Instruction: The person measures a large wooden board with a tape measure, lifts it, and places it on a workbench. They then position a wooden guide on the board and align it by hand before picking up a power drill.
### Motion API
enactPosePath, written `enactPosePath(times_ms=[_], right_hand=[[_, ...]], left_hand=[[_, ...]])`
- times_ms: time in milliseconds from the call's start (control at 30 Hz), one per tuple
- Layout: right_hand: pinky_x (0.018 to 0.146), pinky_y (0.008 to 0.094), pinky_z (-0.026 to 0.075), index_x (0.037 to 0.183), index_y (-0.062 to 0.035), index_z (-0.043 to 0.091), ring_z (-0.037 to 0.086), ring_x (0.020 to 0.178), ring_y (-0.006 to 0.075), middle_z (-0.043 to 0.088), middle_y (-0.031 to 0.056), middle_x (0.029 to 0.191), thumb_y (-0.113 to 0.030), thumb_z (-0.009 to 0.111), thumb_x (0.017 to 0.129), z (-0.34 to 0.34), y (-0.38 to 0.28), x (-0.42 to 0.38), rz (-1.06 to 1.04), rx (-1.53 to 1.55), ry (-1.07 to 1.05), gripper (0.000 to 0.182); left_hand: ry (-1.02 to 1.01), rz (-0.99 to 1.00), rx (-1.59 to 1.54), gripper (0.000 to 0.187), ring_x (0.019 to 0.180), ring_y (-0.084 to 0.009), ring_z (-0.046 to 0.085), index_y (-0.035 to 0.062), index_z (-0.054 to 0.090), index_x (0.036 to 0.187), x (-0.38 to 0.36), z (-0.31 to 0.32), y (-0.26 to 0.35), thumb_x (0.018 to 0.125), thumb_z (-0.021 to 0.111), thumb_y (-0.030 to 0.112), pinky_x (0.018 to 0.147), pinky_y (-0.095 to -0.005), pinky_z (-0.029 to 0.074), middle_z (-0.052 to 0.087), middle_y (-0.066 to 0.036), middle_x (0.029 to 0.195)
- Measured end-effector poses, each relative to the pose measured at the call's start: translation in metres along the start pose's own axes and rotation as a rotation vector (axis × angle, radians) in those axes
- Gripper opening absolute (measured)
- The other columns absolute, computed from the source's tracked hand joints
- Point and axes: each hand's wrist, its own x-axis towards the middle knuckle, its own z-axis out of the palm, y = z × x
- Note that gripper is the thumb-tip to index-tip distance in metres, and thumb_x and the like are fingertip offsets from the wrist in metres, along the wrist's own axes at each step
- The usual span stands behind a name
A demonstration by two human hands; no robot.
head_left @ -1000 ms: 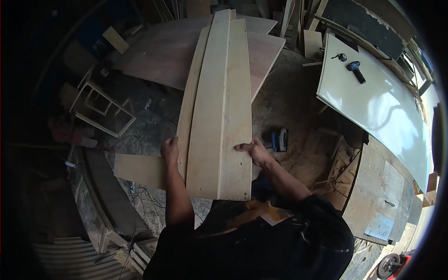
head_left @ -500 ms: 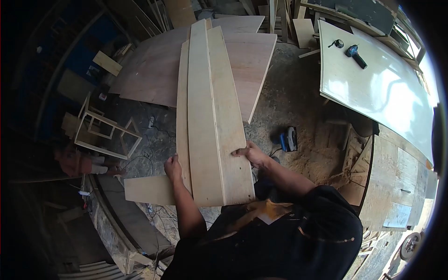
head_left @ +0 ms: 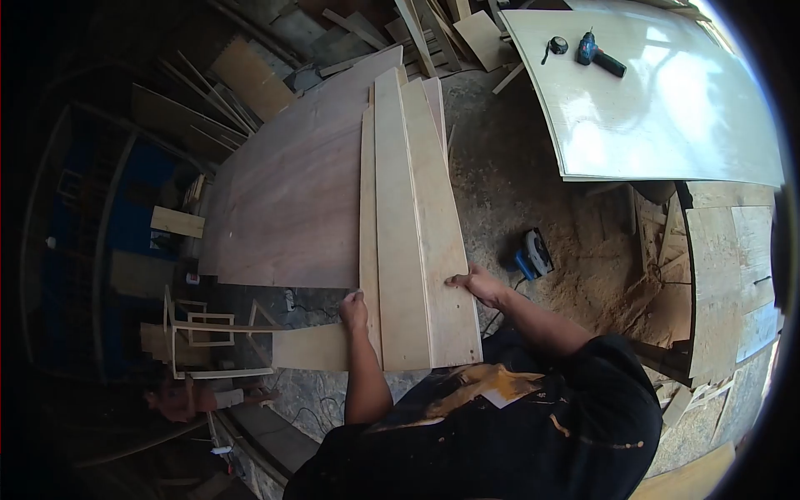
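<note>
Both my hands grip a stack of several long, pale plywood strips (head_left: 400,217), which runs away from my body and overlaps lengthwise. My left hand (head_left: 354,310) is closed on the left edge of the stack. At the right edge, my right hand (head_left: 481,285) has its thumb on the top face, with the other fingers mostly hidden beneath. The near ends of the strips are close to my black shirt. Behind and left of them lies a large reddish plywood sheet (head_left: 283,183), partly covered by their far ends. Another pale board (head_left: 310,347) sticks out left beneath my left forearm.
A blue circular saw (head_left: 531,255) sits on the sawdust-strewn floor at right. On a glossy white sheet (head_left: 667,108) lie a cordless drill (head_left: 598,55) and a tape measure (head_left: 558,46). Left are a wooden frame (head_left: 221,333) and another person (head_left: 179,400). Scrap boards lean at the back.
My view has turned, and the surroundings appear rotated. The strips, still in both hands, have moved right relative to the reddish sheet and now cover most of its right edge.
</note>
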Motion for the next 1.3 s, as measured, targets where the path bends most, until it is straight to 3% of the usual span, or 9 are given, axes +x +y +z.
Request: enactPosePath(times_ms=[133, 200, 300, 467, 533, 700, 800, 1000, 1300], right_hand=[[0.077, 0.035, 0.051, 0.128, 0.0021, 0.039, 0.061, 0.089, 0.0234, 0.057, 0.0167, 0.109, -0.015, 0.066, 0.081, -0.013, 0.014, -0.001, -0.066, -0.223, 0.157, 0.056], [0.073, 0.0356, 0.052, 0.132, -0.0017, 0.032, 0.061, 0.088, 0.0239, 0.055, 0.0175, 0.11, -0.019, 0.067, 0.082, -0.018, 0.031, -0.013, -0.074, -0.318, 0.267, 0.063], [0.076, 0.0381, 0.053, 0.138, -0.0077, 0.014, 0.06, 0.098, 0.0266, 0.053, 0.0215, 0.119, -0.023, 0.066, 0.086, -0.013, 0.06, -0.033, 0.14, -0.262, 0.152, 0.075], [0.071, 0.0379, 0.054, 0.136, -0.0086, 0.013, 0.062, 0.091, 0.0238, 0.054, 0.0201, 0.115, -0.021, 0.066, 0.087, 0.028, 0.132, -0.012, 0.087, -0.146, 0.197, 0.073], [0.069, 0.0347, 0.053, 0.135, -0.009, 0.014, 0.06, 0.085, 0.0197, 0.055, 0.0161, 0.106, -0.021, 0.066, 0.087, 0.036, 0.159, 0.01, -0.11, -0.072, 0.36, 0.072], [0.064, 0.0319, 0.051, 0.123, -0.0077, 0.033, 0.057, 0.079, 0.0168, 0.053, 0.0111, 0.098, -0.02, 0.064, 0.088, 0.037, 0.173, 0.032, -0.181, -0.022, 0.707, 0.049], [0.062, 0.0292, 0.049, 0.121, -0.0072, 0.034, 0.057, 0.076, 0.0147, 0.056, 0.0095, 0.092, -0.018, 0.063, 0.088, 0.048, 0.142, 0.044, -0.229, -0.109, 0.845, 0.046], [0.056, 0.027, 0.045, 0.126, -0.0065, 0.028, 0.056, 0.067, 0.0135, 0.06, 0.0103, 0.085, -0.009, 0.06, 0.087, 0.052, 0.176, 0.055, -0.305, -0.21, 0.764, 0.051], [0.06, 0.0234, 0.044, 0.137, -0.0141, 0.018, 0.054, 0.07, 0.0113, 0.06, 0.0091, 0.087, -0.002, 0.057, 0.087, 0.088, 0.209, 0.015, -0.242, -0.083, 0.694, 0.064]], left_hand=[[-0.028, -0.004, 0.037, 0.032, 0.079, -0.0185, 0.06, -0.0061, 0.064, 0.096, 0.039, 0.017, 0.006, 0.087, 0.057, 0.024, 0.075, -0.0311, 0.046, 0.067, -0.012, 0.086], [-0.046, 0.08, 0.088, 0.034, 0.068, -0.0185, 0.058, -0.004, 0.061, 0.082, 0.073, 0.028, -0.014, 0.088, 0.058, 0.03, 0.067, -0.0332, 0.045, 0.065, -0.013, 0.074], [-0.053, 0.077, 0.037, 0.033, 0.07, -0.0209, 0.059, -0.0011, 0.061, 0.082, 0.131, 0.048, -0.048, 0.088, 0.058, 0.031, 0.068, -0.0335, 0.046, 0.065, -0.013, 0.076], [-0.137, 0.324, 0.352, 0.023, 0.08, -0.0277, 0.063, 0.007, 0.065, 0.093, 0.157, 0.049, -0.014, 0.085, 0.06, 0.028, 0.076, -0.0381, 0.048, 0.066, -0.013, 0.082], [-0.247, 0.432, 0.334, 0.028, 0.09, -0.0285, 0.062, 0.0099, 0.065, 0.102, 0.175, 0.039, -0.01, 0.081, 0.063, 0.028, 0.079, -0.0389, 0.048, 0.065, -0.014, 0.093], [-0.707, 0.697, 0.577, 0.076, 0.125, -0.0351, 0.04, 0.0229, 0.04, 0.137, 0.149, -0.024, -0.017, 0.071, 0.074, 0.036, 0.101, -0.0402, 0.037, 0.04, -0.018, 0.136], [-0.704, 0.861, 0.961, 0.092, 0.133, -0.0388, 0.028, 0.0305, 0.03, 0.143, 0.097, -0.057, -0.045, 0.066, 0.079, 0.033, 0.108, -0.0433, 0.029, 0.027, -0.017, 0.145], [-0.531, 0.885, 0.73, 0.097, 0.133, -0.0398, 0.025, 0.0339, 0.032, 0.141, 0.096, -0.059, -0.111, 0.06, 0.083, 0.019, 0.108, -0.0493, 0.027, 0.026, -0.011, 0.146], [-0.576, 0.935, 0.743, 0.092, 0.131, -0.0319, 0.031, 0.032, 0.04, 0.137, 0.095, -0.08, -0.151, 0.056, 0.083, 0.023, 0.108, -0.0474, 0.026, 0.033, -0.008, 0.142]])
